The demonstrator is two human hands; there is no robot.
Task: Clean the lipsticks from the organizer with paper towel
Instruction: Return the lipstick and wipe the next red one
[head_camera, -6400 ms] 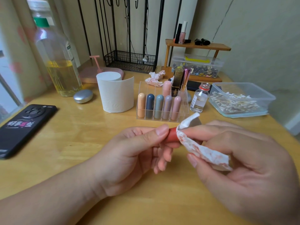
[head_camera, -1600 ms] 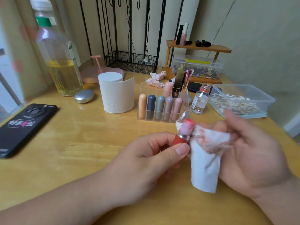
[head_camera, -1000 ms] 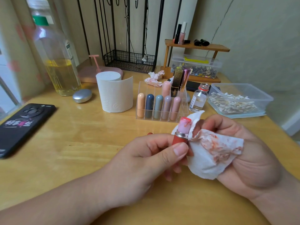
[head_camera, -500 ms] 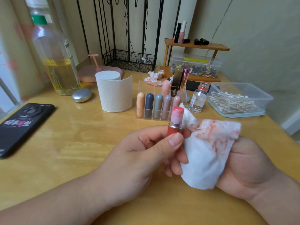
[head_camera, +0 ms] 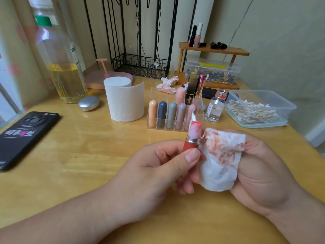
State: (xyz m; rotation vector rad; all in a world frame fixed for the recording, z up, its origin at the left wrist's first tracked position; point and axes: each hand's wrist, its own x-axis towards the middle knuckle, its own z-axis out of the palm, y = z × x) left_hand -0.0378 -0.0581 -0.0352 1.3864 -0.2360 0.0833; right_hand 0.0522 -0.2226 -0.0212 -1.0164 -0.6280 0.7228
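An uncapped lipstick (head_camera: 193,138) is pinched upright in the left hand (head_camera: 158,175), a stained paper towel (head_camera: 219,159) is gripped beside it by the right hand (head_camera: 263,173).

Left hand (head_camera: 158,166) curled in grip, right hand (head_camera: 260,173) cupped, fingers pinching

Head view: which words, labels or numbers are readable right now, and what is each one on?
"ydby": printed up the side of the black-and-gold tube standing in the clear organizer; more letters may be hidden.
Phone case: white and pink stylised characters, too blurred to read.
Small glass bottle: the label print is too small to read.
Large oil bottle: the labels are blurred and unreadable.
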